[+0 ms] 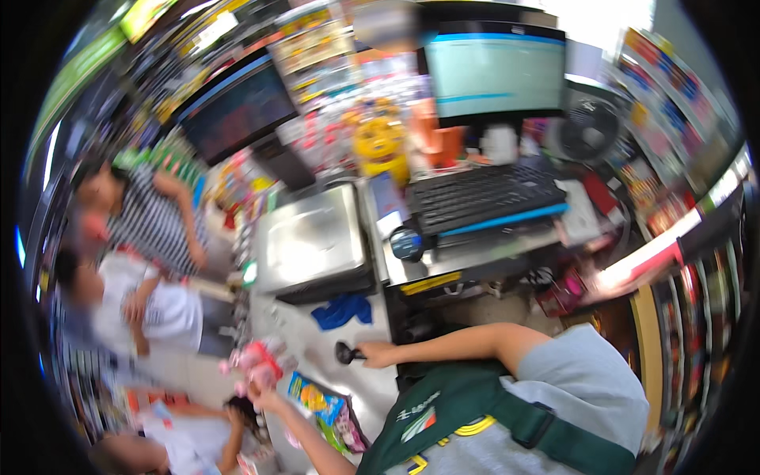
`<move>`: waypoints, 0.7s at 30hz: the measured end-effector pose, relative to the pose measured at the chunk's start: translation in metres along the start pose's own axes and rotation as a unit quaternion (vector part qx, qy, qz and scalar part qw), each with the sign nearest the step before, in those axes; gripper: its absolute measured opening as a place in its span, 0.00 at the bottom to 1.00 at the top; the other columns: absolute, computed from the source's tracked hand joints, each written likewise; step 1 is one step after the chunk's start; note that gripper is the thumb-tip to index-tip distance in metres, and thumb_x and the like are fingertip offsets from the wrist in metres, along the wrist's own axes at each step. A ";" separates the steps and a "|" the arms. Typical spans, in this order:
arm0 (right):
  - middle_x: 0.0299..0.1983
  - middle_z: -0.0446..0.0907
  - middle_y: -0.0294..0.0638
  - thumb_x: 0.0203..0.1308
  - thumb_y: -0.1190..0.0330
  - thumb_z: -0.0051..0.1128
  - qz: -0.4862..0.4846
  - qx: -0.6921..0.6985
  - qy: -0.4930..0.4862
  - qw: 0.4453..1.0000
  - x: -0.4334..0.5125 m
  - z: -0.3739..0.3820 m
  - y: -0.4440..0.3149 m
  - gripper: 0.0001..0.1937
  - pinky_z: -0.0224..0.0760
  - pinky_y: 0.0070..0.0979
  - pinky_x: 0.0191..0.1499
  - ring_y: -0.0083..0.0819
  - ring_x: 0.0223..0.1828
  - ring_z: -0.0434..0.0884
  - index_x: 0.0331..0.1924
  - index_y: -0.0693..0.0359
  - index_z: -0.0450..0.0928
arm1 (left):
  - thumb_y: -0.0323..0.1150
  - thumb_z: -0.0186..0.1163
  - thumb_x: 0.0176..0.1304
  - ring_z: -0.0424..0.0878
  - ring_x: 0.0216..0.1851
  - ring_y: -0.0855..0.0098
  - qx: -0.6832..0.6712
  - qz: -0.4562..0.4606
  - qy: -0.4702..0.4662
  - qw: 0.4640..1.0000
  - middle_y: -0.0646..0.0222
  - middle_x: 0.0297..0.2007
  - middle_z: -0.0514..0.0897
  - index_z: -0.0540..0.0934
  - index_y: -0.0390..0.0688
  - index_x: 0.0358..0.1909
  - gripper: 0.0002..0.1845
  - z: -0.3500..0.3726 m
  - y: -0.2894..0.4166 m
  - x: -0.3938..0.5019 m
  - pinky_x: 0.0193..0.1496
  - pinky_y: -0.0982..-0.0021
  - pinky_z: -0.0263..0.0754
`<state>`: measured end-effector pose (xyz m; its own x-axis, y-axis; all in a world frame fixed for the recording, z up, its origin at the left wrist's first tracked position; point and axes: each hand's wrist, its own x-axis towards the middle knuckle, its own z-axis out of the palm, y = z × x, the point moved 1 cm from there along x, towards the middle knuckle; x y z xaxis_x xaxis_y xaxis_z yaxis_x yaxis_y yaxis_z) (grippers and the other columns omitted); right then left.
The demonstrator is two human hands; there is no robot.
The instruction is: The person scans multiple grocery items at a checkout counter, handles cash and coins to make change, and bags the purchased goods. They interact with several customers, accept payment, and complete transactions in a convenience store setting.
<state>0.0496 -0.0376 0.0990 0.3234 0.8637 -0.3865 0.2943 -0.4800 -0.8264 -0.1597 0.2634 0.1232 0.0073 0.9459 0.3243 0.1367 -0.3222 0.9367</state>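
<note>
My left hand [268,399] reaches over the counter's far edge and grips a pink plush-like toy [259,363]; blur hides its exact kind. My right hand [377,354] is closed around the handle of a black handheld scanner [345,352] above the counter [309,344]. Between my forearms lie snack packets: a blue and yellow one [316,398] and a pink and green one [347,428]. A crumpled blue cloth [343,312] lies beyond the scanner, beside a metal-topped scale [314,234].
Beyond stand a monitor [497,74], a black keyboard [487,196], a computer mouse [407,243], a tilted second screen [237,107] and a yellow figure [380,145]. Several people stand across the counter, one in a striped top [151,217]. A small fan [589,130] is at right.
</note>
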 end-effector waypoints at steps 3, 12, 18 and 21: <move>0.50 0.81 0.56 0.52 0.68 0.64 0.029 0.010 0.031 0.999 0.013 0.004 0.022 0.27 0.74 0.44 0.56 0.53 0.54 0.80 0.59 0.64 0.74 | 0.34 0.68 0.65 0.82 0.45 0.70 -0.026 0.027 -0.035 0.999 0.63 0.46 0.86 0.82 0.35 0.54 0.19 0.029 0.001 0.006 0.49 0.67 0.79; 0.53 0.81 0.58 0.54 0.66 0.67 -0.003 -0.030 0.060 0.998 0.051 0.002 0.023 0.32 0.73 0.41 0.58 0.54 0.55 0.81 0.64 0.63 0.68 | 0.40 0.77 0.51 0.85 0.38 0.76 0.008 -0.025 0.000 1.000 0.69 0.40 0.89 0.83 0.42 0.54 0.28 0.071 0.020 0.032 0.43 0.72 0.79; 0.55 0.81 0.58 0.56 0.65 0.66 -0.041 -0.020 0.089 0.995 0.083 0.009 0.033 0.31 0.72 0.38 0.61 0.52 0.58 0.81 0.64 0.63 0.68 | 0.47 0.77 0.49 0.88 0.41 0.67 0.085 -0.065 0.015 0.994 0.64 0.41 0.90 0.83 0.48 0.55 0.31 0.088 0.031 0.035 0.46 0.66 0.80; 0.53 0.82 0.58 0.56 0.65 0.66 -0.053 -0.025 0.085 0.995 0.084 0.003 0.030 0.29 0.74 0.39 0.58 0.53 0.55 0.82 0.61 0.65 0.71 | 0.47 0.78 0.47 0.88 0.42 0.65 0.085 -0.099 0.023 0.991 0.64 0.40 0.89 0.83 0.50 0.54 0.30 0.091 0.041 0.029 0.47 0.65 0.80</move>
<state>0.0826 0.0211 0.0404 0.4342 0.8733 -0.2209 0.3771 -0.3989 -0.8358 -0.0635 0.2806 0.1589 -0.0812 0.9860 0.1459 0.2960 -0.1159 0.9481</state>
